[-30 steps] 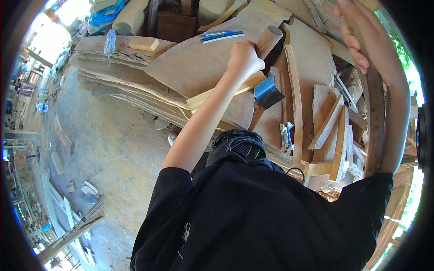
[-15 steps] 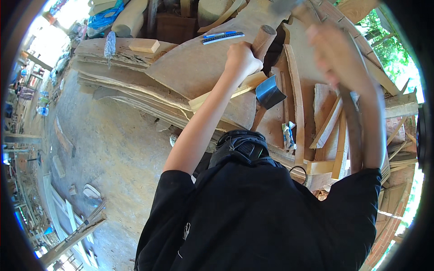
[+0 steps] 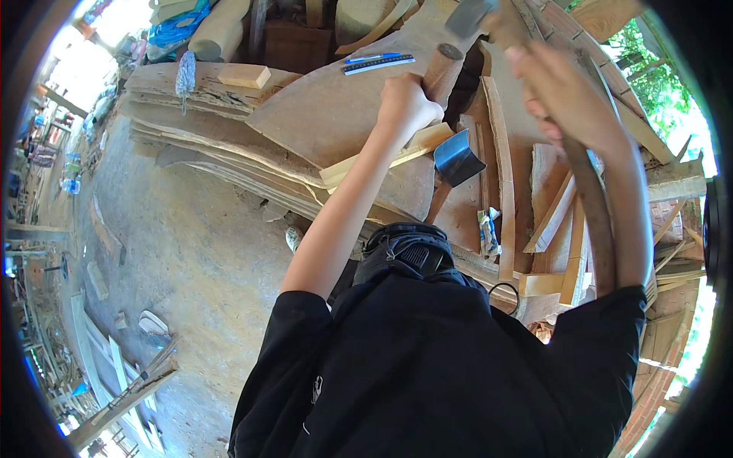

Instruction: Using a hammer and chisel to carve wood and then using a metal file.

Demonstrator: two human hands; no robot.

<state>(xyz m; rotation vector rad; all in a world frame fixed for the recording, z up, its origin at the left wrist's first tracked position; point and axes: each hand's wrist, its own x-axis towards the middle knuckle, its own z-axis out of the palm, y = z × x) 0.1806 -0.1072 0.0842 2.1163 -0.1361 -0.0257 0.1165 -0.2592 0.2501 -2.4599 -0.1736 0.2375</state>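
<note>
My left hand [image 3: 407,103] is closed around a thick wooden tool handle [image 3: 445,69] with a round, worn top, tilted to the upper right. Its lower end is hidden behind my hand. Raised to the right, my blurred right hand [image 3: 553,91] grips a hammer with a grey metal head [image 3: 468,18] and a long, dark wooden handle [image 3: 592,198] running back along my forearm. The hammer head is above and apart from the tool handle's top. A pale wooden strip [image 3: 359,166] passes beneath my left wrist, and a dark curved sheet [image 3: 460,159] is just to its right.
Wide wooden slabs [image 3: 305,114] are stacked under the work, with a ruler [image 3: 379,64], a blue pen [image 3: 370,57] and a small wood block [image 3: 244,75] on top. Narrow boards [image 3: 500,175] and a crumpled tube [image 3: 489,233] lie to the right. Concrete floor [image 3: 191,252] stretches left.
My right hand has shifted slightly left, and the hammer head shows more sharply and slightly lower. My left hand keeps its hold on the tool handle, almost unmoved.
</note>
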